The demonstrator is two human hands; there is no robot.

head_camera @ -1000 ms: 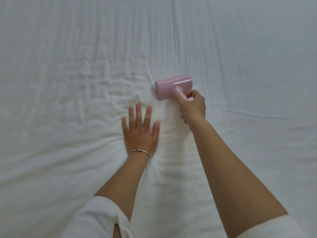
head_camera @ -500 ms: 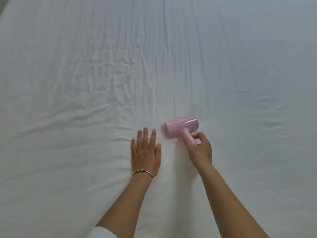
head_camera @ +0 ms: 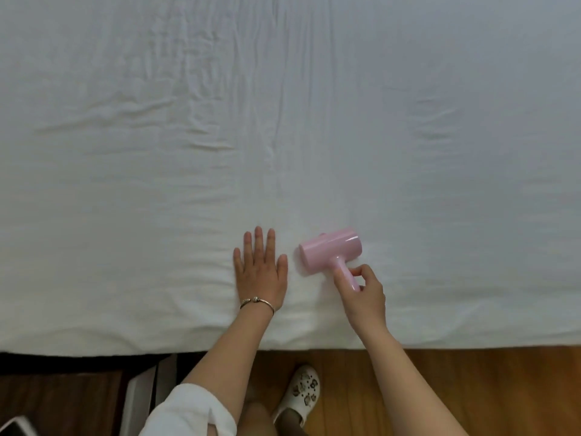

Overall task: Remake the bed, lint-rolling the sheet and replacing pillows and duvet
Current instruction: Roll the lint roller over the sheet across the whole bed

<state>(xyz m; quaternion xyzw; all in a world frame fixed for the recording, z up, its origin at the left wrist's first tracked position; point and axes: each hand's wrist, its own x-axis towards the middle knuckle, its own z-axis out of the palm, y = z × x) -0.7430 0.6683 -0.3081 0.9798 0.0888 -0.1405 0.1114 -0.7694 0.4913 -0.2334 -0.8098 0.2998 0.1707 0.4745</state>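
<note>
Near the mattress's six-o'clock edge, a person's left hand [head_camera: 261,273] presses flat, fingers straight, on the white sheet [head_camera: 157,199], while at its three o'clock the right hand [head_camera: 361,297] grasps a pink lint roller [head_camera: 330,251] resting on the fabric.

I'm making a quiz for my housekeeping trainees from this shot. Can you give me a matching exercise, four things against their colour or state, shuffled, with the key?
Column 1
1. lint roller
2. left hand
3. right hand
4. sheet

Column 2
A. lies flat, fingers straight, on the fabric
B. white, creased, spread over the bed
C. pink, its drum down on the fabric
D. pinches a thin pink handle

Pairs: 1-C, 2-A, 3-D, 4-B
</note>
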